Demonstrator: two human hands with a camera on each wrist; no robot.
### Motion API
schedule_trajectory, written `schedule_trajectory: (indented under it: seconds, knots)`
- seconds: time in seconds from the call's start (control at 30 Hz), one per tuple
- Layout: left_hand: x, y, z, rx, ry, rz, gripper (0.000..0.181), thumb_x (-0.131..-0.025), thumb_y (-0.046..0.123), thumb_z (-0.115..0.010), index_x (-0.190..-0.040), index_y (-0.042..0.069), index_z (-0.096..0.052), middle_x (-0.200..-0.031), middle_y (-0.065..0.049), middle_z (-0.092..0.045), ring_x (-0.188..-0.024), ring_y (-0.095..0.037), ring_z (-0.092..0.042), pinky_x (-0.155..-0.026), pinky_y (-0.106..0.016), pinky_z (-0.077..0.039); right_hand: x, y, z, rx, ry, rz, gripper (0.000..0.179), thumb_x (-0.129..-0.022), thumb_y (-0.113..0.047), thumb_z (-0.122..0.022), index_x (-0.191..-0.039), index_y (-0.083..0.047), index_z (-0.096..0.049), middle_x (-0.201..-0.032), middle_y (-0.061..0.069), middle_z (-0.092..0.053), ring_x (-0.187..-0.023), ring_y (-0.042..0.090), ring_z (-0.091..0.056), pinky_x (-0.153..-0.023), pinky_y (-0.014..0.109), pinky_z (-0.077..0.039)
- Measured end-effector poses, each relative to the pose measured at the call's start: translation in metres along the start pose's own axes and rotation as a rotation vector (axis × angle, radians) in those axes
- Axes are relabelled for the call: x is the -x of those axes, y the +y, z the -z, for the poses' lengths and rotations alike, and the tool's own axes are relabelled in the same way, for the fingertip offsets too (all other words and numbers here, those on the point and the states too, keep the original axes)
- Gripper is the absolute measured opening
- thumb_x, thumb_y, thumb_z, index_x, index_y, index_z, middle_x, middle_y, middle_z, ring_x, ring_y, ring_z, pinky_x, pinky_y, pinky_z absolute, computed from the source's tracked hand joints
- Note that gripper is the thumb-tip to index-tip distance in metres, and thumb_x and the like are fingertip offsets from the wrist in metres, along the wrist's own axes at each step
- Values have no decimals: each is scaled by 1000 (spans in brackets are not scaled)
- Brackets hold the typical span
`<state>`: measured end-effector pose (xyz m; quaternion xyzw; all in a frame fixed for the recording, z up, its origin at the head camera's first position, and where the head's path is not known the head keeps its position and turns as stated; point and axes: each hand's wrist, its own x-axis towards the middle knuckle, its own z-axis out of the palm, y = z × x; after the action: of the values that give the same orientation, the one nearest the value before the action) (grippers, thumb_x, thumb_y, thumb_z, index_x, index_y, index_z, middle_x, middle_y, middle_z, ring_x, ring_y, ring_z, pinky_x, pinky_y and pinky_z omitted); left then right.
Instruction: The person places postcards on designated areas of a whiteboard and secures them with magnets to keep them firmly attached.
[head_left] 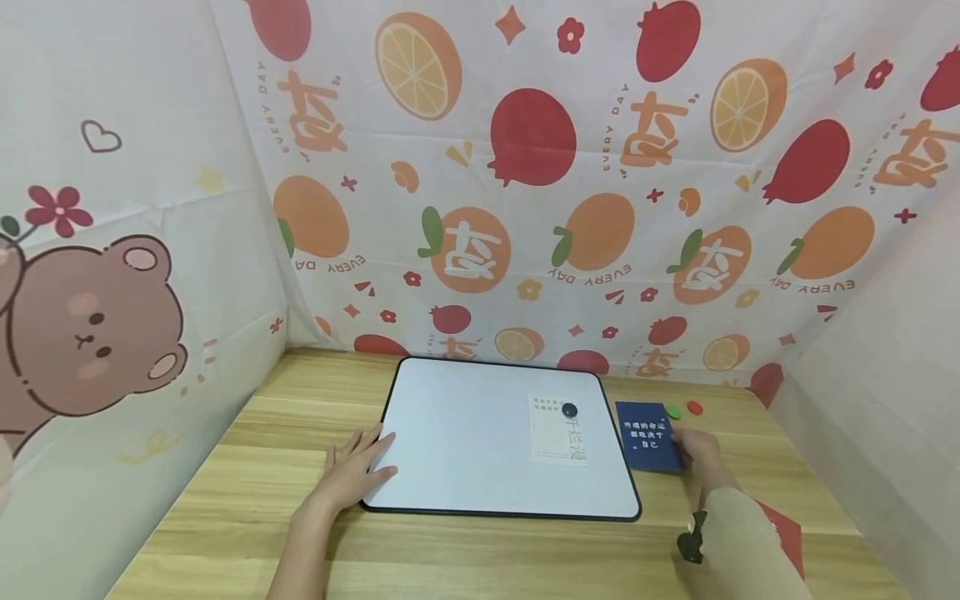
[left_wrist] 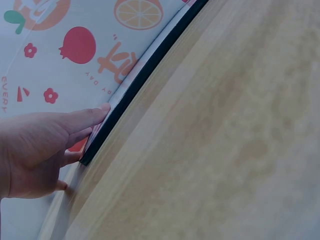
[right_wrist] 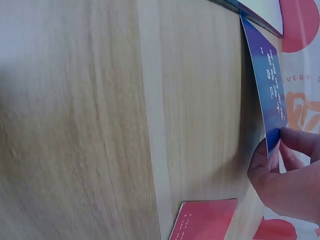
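Observation:
A whiteboard (head_left: pixel 465 442) with a black frame lies on the wooden table. My left hand (head_left: pixel 351 468) rests on its left edge, fingers spread; in the left wrist view the left hand (left_wrist: pixel 45 150) has its thumb along the black rim. A cream card (head_left: pixel 547 437) with dark writing sits on the board's right part, a black round magnet (head_left: pixel 570 410) on its upper edge. My right hand (head_left: pixel 699 454) pinches a blue card (head_left: pixel 647 454) with white writing by its right side. In the right wrist view the blue card (right_wrist: pixel 267 80) is tilted up from the table.
Beyond the blue card lie a green magnet (head_left: pixel 673 412) and a red magnet (head_left: pixel 695 407). A red card (right_wrist: pixel 207 220) lies on the table, partly hidden by the right sleeve (head_left: pixel 750 542) in the head view. Printed cloth (head_left: pixel 420 167) hangs behind the table.

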<state>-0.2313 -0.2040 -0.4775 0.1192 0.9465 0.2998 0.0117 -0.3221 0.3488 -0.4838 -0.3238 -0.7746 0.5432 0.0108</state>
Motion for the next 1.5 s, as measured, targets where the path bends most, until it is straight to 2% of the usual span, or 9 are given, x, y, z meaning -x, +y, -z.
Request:
schedule_trajectory:
  seconds: [0.1,0.2,0.3,0.43,0.7,1.0,1.13,1.33,1.5]
  knots:
    - [0,0,0,0,-3,0,55,-89,28,-60,-135,2,-45,-144,-23,-27,-130,-49,-12,-93,-71,5,0,0,3,21,-21,8,37,-80,2,-58,-113,17,-52,-78,12,-57,-70,20,-52,-62,29,-46]
    - [0,0,0,1,-1,-1,55,-90,28,-59,-135,2,-45,-144,-23,-27,-130,-49,-12,-93,-71,5,3,-2,6,17,-41,22,42,-84,-2,-55,-122,15,-47,-100,23,-57,-89,28,-53,-77,38,-46]
    - [-1,-1,0,-1,1,-4,54,-90,27,-59,-135,1,-44,-144,-23,-27,-130,-49,-12,-93,-71,5,5,-3,9,-1,-78,25,46,-87,-4,-53,-129,11,-44,-125,29,-47,-109,34,-47,-91,43,-40]
    - [-2,-3,-2,5,6,-13,55,-89,27,-60,-135,1,-44,-144,-23,-27,-130,-50,-12,-93,-71,6,7,-4,10,-30,-122,25,46,-90,-3,-50,-133,8,-40,-136,27,-37,-119,37,-40,-97,43,-35]
    - [-3,-4,-2,-1,9,-13,54,-89,26,-59,-135,1,-44,-144,-22,-27,-130,-49,-11,-93,-70,7,12,-11,10,-131,-102,-14,47,-88,-2,-51,-132,8,-41,-133,26,-41,-111,31,-45,-96,38,-38]
    - [-2,-2,-1,-7,4,-6,55,-89,27,-60,-135,1,-44,-144,-23,-27,-130,-49,-12,-93,-71,6,18,-16,10,-162,-79,-21,47,-87,-3,-53,-132,7,-41,-123,22,-50,-102,26,-49,-89,32,-42]
    - [-2,-3,-1,-2,-1,-1,55,-89,27,-59,-135,1,-44,-144,-23,-26,-130,-49,-11,-93,-71,6,23,-19,12,-169,-104,-9,48,-88,-2,-52,-133,7,-39,-131,25,-43,-107,28,-47,-87,32,-44]
    - [-2,-4,-3,32,25,-17,56,-88,29,-61,-134,0,-45,-143,-24,-28,-129,-50,-12,-93,-71,7,27,-22,15,-183,-136,-8,48,-90,-4,-50,-135,6,-37,-133,24,-40,-102,25,-48,-73,25,-46]
    - [-2,-4,-2,22,17,-13,56,-88,28,-60,-134,0,-45,-143,-24,-27,-129,-50,-12,-93,-71,7,31,-24,16,-187,-172,-9,50,-92,-7,-47,-138,5,-33,-139,25,-33,-97,21,-50,-76,26,-45]
